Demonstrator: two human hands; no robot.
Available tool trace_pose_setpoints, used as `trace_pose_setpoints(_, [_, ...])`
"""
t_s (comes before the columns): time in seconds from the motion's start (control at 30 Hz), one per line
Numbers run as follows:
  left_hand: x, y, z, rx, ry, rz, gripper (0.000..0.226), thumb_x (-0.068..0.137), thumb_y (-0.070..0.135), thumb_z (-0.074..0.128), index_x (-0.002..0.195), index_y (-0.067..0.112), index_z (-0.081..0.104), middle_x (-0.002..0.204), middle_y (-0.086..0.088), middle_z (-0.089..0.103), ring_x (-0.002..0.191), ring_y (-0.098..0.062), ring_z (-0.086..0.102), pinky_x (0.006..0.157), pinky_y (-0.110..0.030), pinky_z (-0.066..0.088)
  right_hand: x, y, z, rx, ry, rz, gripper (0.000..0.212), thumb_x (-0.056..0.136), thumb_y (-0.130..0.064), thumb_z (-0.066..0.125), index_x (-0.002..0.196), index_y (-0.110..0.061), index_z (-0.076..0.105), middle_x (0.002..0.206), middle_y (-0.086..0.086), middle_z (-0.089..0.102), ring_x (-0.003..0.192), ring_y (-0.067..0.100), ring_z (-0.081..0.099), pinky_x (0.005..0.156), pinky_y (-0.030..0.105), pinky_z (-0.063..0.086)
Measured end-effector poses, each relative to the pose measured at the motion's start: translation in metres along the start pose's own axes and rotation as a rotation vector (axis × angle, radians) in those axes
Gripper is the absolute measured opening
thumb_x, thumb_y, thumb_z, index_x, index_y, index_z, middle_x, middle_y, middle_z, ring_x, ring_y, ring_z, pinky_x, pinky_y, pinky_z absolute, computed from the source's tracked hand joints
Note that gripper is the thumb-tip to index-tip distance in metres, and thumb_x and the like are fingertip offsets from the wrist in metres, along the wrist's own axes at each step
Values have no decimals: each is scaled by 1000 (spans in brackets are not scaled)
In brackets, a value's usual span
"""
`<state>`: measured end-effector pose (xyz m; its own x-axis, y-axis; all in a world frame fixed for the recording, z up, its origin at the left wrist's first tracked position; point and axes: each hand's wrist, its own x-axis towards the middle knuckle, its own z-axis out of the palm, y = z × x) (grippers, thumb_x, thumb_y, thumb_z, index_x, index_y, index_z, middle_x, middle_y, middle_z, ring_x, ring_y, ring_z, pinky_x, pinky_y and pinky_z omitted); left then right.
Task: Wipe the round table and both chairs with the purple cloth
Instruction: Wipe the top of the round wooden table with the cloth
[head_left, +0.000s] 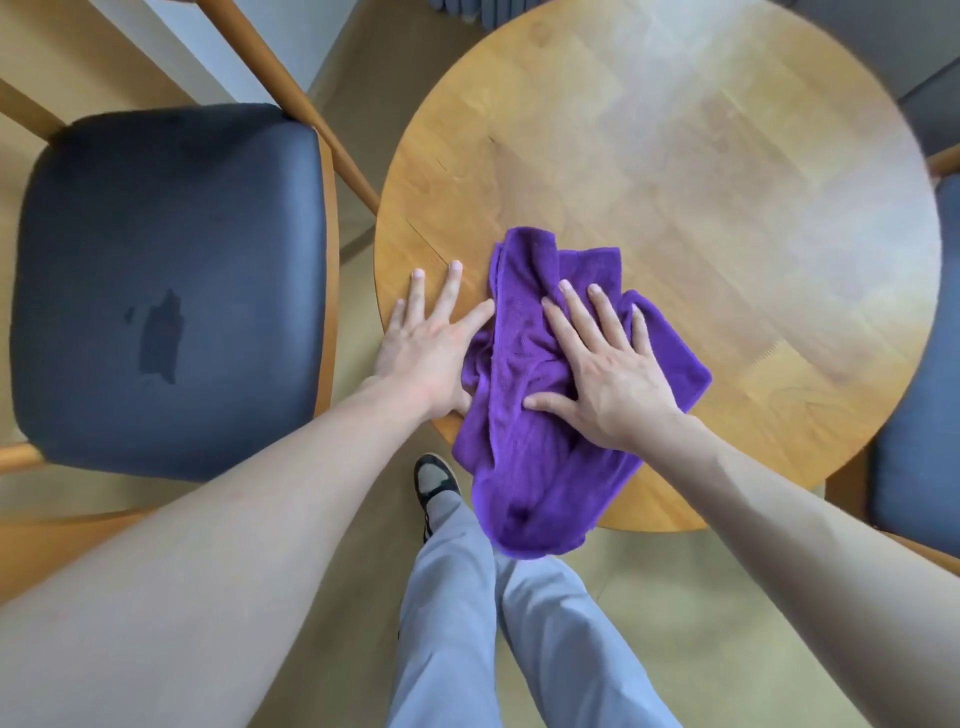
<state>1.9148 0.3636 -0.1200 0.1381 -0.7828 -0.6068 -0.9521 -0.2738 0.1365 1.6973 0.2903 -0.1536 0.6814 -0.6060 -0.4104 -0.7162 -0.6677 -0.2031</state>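
Fingers spread flat: right hand (608, 374) presses the purple cloth (524, 415) on the round table (727, 182), left hand (431, 343) flat beside it; no writing readable

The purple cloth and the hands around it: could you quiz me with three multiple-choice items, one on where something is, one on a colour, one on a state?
1. Where does the purple cloth lie?
A. on the chair seat
B. on the round table's near edge, partly hanging over
C. on the floor

2. What colour is the left chair's seat cushion?
A. dark blue-grey
B. red
C. white

3. How is the right hand placed?
A. clenched in the air
B. pinching a chair leg
C. pressing flat on the cloth, fingers spread

Answers: 1 B, the cloth drapes off the round table; 2 A, the cushion is dark blue-grey with a darker patch; 3 C, straight fingers lie on the cloth, while the left hand rests flat beside it.
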Motion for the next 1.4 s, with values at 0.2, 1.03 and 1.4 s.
trace_pose_setpoints(0.2, [-12, -1, -16, -357, 130, -73, 82, 93, 8, 63, 161, 33, 25, 172, 4, 13, 158, -24, 11, 125, -43, 24, 33, 12, -20, 169, 161, 251, 82, 96, -68, 38, 163, -28, 10, 171, -7, 0, 157, 24, 2, 123, 58, 11])
trace_pose_setpoints(1.03, [33, -13, -39, -219, 52, -22, 130, 69, 50, 88, 162, 25, 2, 172, 5, -11, 158, -21, -16, 128, -52, 2, 25, -37, -31, 67, -74, -86, 48, 96, -25, 34, 143, -21, 37, 168, -6, 16, 152, 31, 15, 117, 47, 19])
trace_pose_setpoints(1.4, [-16, -17, -2, -165, -61, 40, 129, 76, 52, 84, 163, 22, -6, 169, 1, -25, 153, -25, -30, 127, -48, 0, -24, -50, -34, 57, -285, -92, 57, 95, -34, 31, 151, -21, 33, 169, -2, 15, 150, 32, 23, 115, 43, 33])
